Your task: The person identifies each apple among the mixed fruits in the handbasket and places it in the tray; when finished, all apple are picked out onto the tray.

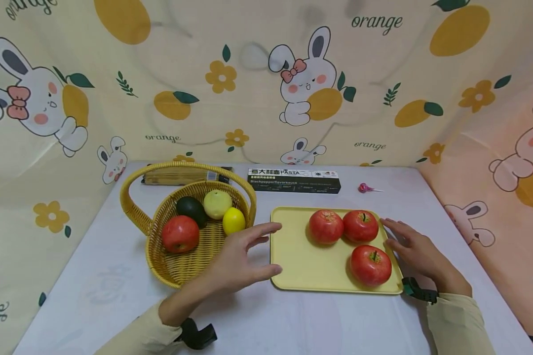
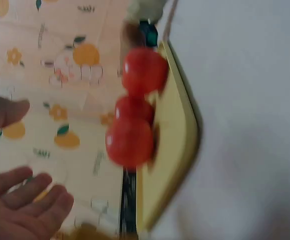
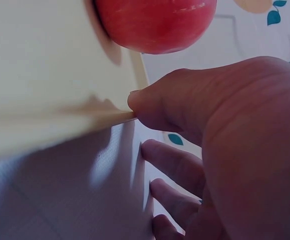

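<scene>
A yellow tray (image 1: 311,271) carries three red apples (image 1: 370,266) on its right half. My left hand (image 1: 237,261) is in the air over the basket's right side, its thumb and fingers spread toward the tray's left edge. In the left wrist view this hand (image 2: 25,205) holds nothing. At the tray's right edge rests my right hand (image 1: 419,251); its thumb touches the rim in the right wrist view, with the other fingers extended below. The wicker basket (image 1: 200,256) contains a red apple (image 1: 180,233), a dark green avocado-like fruit (image 1: 191,212), a pale yellow-green fruit (image 1: 217,204) and a lemon (image 1: 234,220).
A bag of spaghetti (image 1: 177,175) lies behind the basket, partly crossed by its tall handle (image 1: 135,209). A black pasta box (image 1: 294,181) lies behind the tray, with a pink lollipop (image 1: 364,188) to its right. Printed cloth surrounds the white table (image 1: 320,325).
</scene>
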`<state>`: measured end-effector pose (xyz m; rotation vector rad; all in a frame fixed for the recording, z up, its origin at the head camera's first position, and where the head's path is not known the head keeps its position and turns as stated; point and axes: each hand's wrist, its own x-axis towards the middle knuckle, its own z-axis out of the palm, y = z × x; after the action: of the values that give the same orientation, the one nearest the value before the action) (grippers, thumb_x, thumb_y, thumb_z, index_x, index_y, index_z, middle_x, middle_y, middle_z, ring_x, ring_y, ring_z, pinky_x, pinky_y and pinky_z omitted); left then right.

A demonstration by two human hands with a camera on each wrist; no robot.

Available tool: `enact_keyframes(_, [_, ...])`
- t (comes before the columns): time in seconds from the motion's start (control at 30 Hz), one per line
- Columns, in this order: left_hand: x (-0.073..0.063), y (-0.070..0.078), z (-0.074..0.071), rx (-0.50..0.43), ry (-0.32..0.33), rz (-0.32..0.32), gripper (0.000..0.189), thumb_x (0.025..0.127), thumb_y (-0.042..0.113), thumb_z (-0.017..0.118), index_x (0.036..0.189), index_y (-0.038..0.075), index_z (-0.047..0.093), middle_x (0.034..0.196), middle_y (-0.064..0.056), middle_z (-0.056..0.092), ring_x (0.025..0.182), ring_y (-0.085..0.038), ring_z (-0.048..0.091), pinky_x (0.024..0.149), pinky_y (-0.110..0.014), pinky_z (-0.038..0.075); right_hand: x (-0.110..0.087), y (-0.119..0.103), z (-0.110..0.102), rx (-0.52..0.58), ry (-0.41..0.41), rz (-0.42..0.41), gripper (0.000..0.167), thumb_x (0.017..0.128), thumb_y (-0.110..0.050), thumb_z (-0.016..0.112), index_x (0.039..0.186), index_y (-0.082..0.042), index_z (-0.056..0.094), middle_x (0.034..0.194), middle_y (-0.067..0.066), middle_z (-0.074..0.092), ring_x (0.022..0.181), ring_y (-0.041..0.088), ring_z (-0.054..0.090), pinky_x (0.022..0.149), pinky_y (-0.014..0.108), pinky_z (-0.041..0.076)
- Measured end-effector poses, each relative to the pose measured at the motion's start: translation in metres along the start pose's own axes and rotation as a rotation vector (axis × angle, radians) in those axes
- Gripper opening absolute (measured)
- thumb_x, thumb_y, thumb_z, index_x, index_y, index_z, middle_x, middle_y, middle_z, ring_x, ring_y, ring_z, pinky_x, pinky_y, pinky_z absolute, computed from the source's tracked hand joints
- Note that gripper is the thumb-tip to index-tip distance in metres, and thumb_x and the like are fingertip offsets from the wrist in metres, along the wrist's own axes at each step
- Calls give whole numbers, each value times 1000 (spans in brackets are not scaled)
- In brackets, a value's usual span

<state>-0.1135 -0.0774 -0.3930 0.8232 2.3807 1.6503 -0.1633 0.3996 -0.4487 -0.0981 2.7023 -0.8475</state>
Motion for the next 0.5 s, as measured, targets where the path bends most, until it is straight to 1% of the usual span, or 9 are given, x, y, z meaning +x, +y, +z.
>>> enact_keyframes(0.07, [-14,-5,-16,29,-13,-7,77,87,15,92,157,12,59,159,-6,62,142,-27,64,119,-45,53,0,0,0,-1,0,2,79,111,-45,62,175,-15,26,176,35,22,159,66,14,106,84,40])
enact_keyframes(0.17, [-34,-13,-39,103,-26,-19,79,86,20,94,158,19,58,159,0,63,140,-26,66,118,-49,54,0,1,0,-1,-1,6,79,111,-44,62,175,-14,27,176,35,22,160,66,13,106,84,40])
enact_keyframes(0.23, [-47,-17,-55,150,-21,-22,80,85,22,96,157,24,59,157,3,64,140,-24,65,117,-49,55,0,1,0,-2,-1,8,79,111,-44,62,175,-14,27,175,35,22,159,66,14,106,84,40])
enact_keyframes(0.3, [-59,-21,-71,189,-3,-20,81,84,21,97,156,25,59,156,5,64,140,-22,65,115,-47,56,0,1,0,0,-1,12,79,111,-45,62,175,-15,26,176,35,22,159,66,14,106,84,41])
enact_keyframes(0.37, [-70,-25,-86,214,27,-20,80,85,21,97,155,26,60,154,4,65,138,-20,66,113,-40,58,0,1,1,1,-1,13,80,111,-46,62,175,-16,26,176,34,22,159,66,15,105,84,41])
enact_keyframes(0.5, [-85,-29,-112,264,101,-24,76,86,17,96,154,20,62,148,-3,70,129,-24,72,109,-29,59,-1,2,1,4,3,11,81,110,-46,62,175,-17,25,177,32,23,160,66,14,105,84,41])
